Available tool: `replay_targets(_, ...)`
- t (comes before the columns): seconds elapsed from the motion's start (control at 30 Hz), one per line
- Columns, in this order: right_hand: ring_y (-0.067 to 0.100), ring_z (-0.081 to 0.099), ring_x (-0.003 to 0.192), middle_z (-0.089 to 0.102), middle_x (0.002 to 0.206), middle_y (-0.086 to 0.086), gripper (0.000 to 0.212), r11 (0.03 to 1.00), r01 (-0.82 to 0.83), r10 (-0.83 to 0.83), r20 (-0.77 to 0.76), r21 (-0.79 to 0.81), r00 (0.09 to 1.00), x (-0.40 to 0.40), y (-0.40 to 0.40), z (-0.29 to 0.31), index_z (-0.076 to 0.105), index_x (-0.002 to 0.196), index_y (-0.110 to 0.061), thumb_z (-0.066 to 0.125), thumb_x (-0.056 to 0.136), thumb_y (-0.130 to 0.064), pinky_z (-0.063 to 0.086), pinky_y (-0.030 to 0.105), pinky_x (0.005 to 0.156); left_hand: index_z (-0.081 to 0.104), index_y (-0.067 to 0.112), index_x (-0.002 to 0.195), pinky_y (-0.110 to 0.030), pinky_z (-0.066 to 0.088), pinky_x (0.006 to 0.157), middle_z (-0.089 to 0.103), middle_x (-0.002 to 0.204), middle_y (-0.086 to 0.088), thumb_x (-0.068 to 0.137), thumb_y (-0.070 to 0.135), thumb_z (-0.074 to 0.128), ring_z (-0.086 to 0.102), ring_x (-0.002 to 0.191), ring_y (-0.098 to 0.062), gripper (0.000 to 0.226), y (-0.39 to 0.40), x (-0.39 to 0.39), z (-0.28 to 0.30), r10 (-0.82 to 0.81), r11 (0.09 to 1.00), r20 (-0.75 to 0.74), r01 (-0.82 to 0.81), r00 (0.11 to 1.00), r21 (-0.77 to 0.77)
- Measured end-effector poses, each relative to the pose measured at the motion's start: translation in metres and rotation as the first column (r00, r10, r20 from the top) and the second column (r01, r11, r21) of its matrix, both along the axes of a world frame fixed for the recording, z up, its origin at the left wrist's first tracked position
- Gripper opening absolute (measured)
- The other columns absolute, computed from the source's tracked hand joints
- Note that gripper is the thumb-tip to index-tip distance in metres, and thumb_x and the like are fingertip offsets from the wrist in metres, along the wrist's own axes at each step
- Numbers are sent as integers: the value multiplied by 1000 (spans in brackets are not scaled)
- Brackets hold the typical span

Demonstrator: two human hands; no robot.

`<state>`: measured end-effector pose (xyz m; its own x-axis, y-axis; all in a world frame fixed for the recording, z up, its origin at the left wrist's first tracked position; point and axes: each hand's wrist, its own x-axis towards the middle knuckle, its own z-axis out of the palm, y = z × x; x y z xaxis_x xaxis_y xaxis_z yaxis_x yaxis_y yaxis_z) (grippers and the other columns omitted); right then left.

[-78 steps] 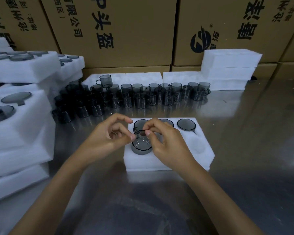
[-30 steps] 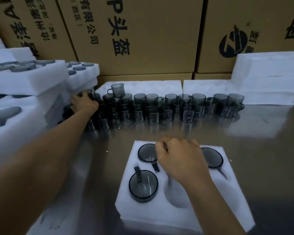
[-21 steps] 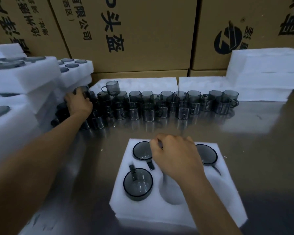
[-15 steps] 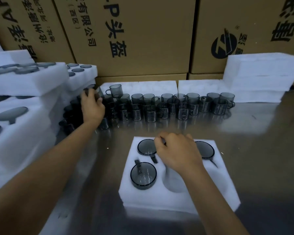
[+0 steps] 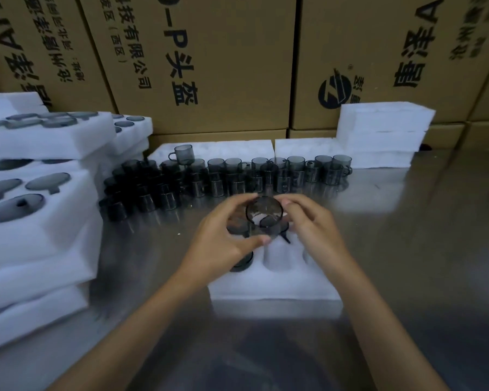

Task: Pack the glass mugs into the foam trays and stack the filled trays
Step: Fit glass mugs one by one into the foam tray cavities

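A smoky grey glass mug (image 5: 264, 218) is held upright just above the white foam tray (image 5: 274, 286) on the steel table. My left hand (image 5: 226, 238) grips its left side and bottom, and my right hand (image 5: 311, 227) holds its right side. Below the mug the tray's front middle pocket (image 5: 277, 256) shows bare foam. Another mug (image 5: 242, 263) sits in the front left pocket, partly hidden under my left hand. The tray's back row is mostly hidden by my hands. A crowd of loose mugs (image 5: 218, 179) stands behind the tray.
Stacks of filled foam trays (image 5: 40, 210) rise at the left. Flat foam pieces (image 5: 229, 150) and a pile of foam blocks (image 5: 384, 131) lie at the back. Cardboard boxes (image 5: 209, 60) wall the far side. Bare steel tabletop (image 5: 421, 235) spreads to the right.
My left hand took a mug from the loose group at the back left and brought it over the tray. My right hand lifted off the tray and now holds that mug too.
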<state>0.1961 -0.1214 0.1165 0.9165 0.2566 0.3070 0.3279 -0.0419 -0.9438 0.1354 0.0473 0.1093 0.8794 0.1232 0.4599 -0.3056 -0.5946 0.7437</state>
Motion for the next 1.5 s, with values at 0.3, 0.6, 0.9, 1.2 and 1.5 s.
replay_targets(0.3, -4, 61, 71, 68, 72, -19, 20, 994, 56, -43, 135, -97, 990, -29, -17, -12, 71, 77, -22, 65, 93, -10, 41, 7, 68, 57, 32, 135, -4, 35, 92, 61, 115, 22, 68, 36, 88, 54, 110, 1, 74, -10, -24, -13, -82, 973, 9, 78, 997, 219)
replay_targets(0.6, 2, 55, 89, 68, 83, -22, 10, 906, 250, -123, 354, -341, 927, -28, -22, -24, 75, 92, -22, 65, 93, -21, 35, 5, 72, 54, 28, 140, -28, 31, 106, 53, 122, 15, 84, 67, 56, 40, 119, 0, 68, -12, -27, -19, -27, 923, 6, 22, 1000, 383)
replay_targets(0.9, 12, 55, 107, 70, 99, -16, 27, 914, 207, -52, 406, -349, 912, -28, -31, -19, 77, 101, -28, 70, 86, -8, 44, 30, 96, 57, 35, 134, -14, 18, 106, 53, 132, 30, 94, 56, 46, 39, 130, 4, 46, -9, -28, -24, -1, 918, 99, -38, 995, 395)
replay_targets(1.2, 14, 54, 113, 72, 106, -13, 27, 914, 186, -59, 335, -361, 940, -23, -29, -27, 78, 104, -32, 69, 90, -10, 38, 41, 105, 67, 36, 116, -15, 24, 100, 62, 117, 27, 85, 65, 54, 47, 118, 3, 45, -13, -30, -25, 50, 926, 98, -83, 994, 369)
replay_targets(1.5, 7, 41, 125, 63, 124, -15, 26, 756, 302, -48, 410, -582, 911, -24, -27, -32, 75, 108, -42, 64, 92, -24, 22, 27, 95, 69, 40, 114, -15, 11, 103, 57, 127, 28, 83, 73, 44, 35, 132, -1, 51, -9, -24, -31, 118, 862, 49, -127, 992, 490)
